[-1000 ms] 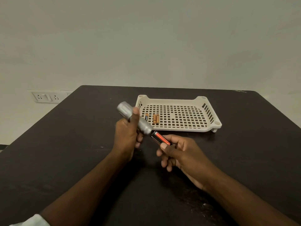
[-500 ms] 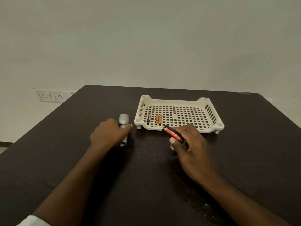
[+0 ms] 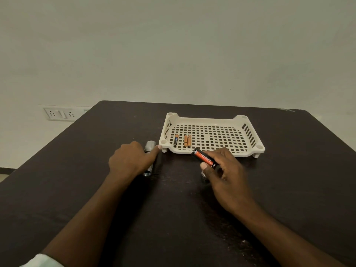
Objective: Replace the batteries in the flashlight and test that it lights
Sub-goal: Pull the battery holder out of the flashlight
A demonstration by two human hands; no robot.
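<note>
the left hand (image 3: 131, 160) lies on top of the silver flashlight (image 3: 149, 149), which rests flat on the dark table (image 3: 77, 170). the hand covers the middle of the flashlight, and one finger points along it toward the white basket (image 3: 250, 132). the fingers look mostly straight, pressing down more than wrapping round. the wide front end of the flashlight sticks out past the fingers, close to the basket's corner. its open back end peeks out below the hand.

the right hand (image 3: 225, 170) is just in front of the basket. its thumb and fingers pinch a red and black battery (image 3: 204, 158). the battery is tilted, with one end up near the basket's front edge. the other fingers are curled under. a small silver cap (image 3: 203, 175) sits on the table right below the thumb, partly hidden.

inside the basket, at the left side, lie a dark battery (image 3: 175, 140) and two orange batteries (image 3: 187, 140) side by side.

both arms reach forward from the bottom of the view. a wall socket (image 3: 58, 114) is on the wall to the left.
</note>
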